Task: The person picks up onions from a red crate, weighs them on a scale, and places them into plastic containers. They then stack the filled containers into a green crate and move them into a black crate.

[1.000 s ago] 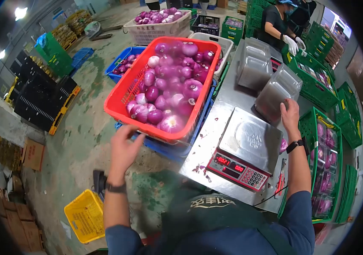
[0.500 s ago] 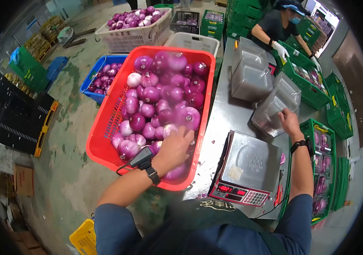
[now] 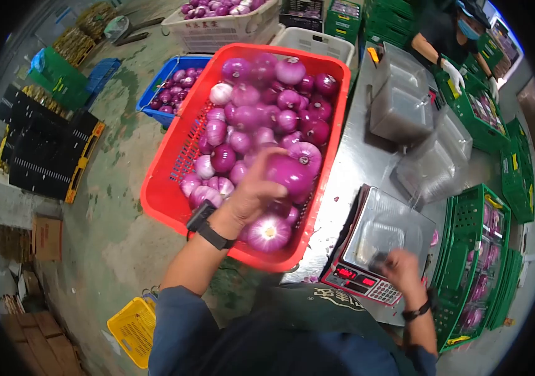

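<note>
The left hand (image 3: 252, 191) has closed around a big onion (image 3: 288, 174) and lifted it just above the red crate (image 3: 167, 200). The right hand (image 3: 400, 268) has left the tray stack (image 3: 433, 164), now blurred over the scale (image 3: 385, 241); its grip I cannot tell.

the steel table (image 3: 349, 169) carries a scale (image 3: 380, 247) at its near end, stacks of clear plastic trays (image 3: 417, 135) farther back, and the red crate (image 3: 173, 200) against its left edge.

Blue crate (image 3: 154, 103) of onions, yellow basket (image 3: 131, 329) — green crates (image 3: 477, 263), co-worker's gloved hand (image 3: 452, 70)
</note>
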